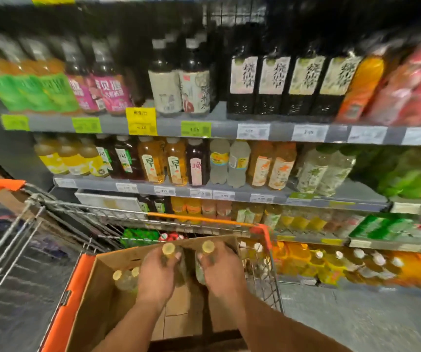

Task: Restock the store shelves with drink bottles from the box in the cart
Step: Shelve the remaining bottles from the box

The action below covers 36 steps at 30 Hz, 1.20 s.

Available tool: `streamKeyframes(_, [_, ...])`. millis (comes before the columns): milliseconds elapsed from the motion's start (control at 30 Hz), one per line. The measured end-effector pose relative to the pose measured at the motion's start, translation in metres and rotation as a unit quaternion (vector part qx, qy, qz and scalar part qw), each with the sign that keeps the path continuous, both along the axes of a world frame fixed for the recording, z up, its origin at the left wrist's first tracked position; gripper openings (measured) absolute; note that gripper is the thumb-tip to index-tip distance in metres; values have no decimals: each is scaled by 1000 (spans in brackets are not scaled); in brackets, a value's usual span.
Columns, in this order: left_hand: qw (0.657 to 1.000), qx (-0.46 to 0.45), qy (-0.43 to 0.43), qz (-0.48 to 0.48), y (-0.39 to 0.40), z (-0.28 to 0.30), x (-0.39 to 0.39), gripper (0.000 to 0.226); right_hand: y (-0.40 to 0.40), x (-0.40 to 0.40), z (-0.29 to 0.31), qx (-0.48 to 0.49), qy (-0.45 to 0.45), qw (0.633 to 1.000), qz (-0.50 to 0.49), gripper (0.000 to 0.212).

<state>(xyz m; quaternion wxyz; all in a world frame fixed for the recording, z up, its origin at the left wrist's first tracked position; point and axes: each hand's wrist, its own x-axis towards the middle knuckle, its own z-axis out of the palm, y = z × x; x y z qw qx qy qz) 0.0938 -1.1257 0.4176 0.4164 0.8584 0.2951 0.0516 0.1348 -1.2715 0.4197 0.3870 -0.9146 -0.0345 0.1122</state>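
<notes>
Left hand point(157, 271) and right hand point(220, 269) each wrapped around one bottle point(169, 252) just below its cap, inside the box point(95, 295) under them; full plastic bottles look heavy and slick, so grip the shoulder, not the cap.
</notes>
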Motion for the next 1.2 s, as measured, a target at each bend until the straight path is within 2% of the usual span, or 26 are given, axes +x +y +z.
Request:
streamKeyframes(133, [998,26,-52,1,-42,65,-16,38,-41,-19,62,24,-69,997,-20,45])
streamKeyframes(267, [996,23,-89,13,-92,132,-38,40,-91,-44,126,72,-131,988,-32,42])
streamKeyframes(467, [987,-12,-160,-15,-158,207,-70,28,-160,-82,208,59,-187,979,-63,45])
streamKeyframes(633, [979,-26,-191,-69,-192,253,-85,19,-198,-110,264,68,-210,971,-89,37])
streamKeyframes(867, [972,31,-184,-145,-216,296,-105,41,-227,-152,305,59,-204,967,-141,33])
streamKeyframes(1000, [966,18,-182,-181,-227,305,-121,36,-239,-173,313,46,-199,967,-153,37])
streamKeyframes(1133, [964,19,-181,-192,-241,309,-141,30,-252,-195,320,43,-207,965,-158,23])
streamKeyframes(1200, [964,28,-183,-192,-248,312,-146,32,-258,-202,323,47,-211,964,-157,24])
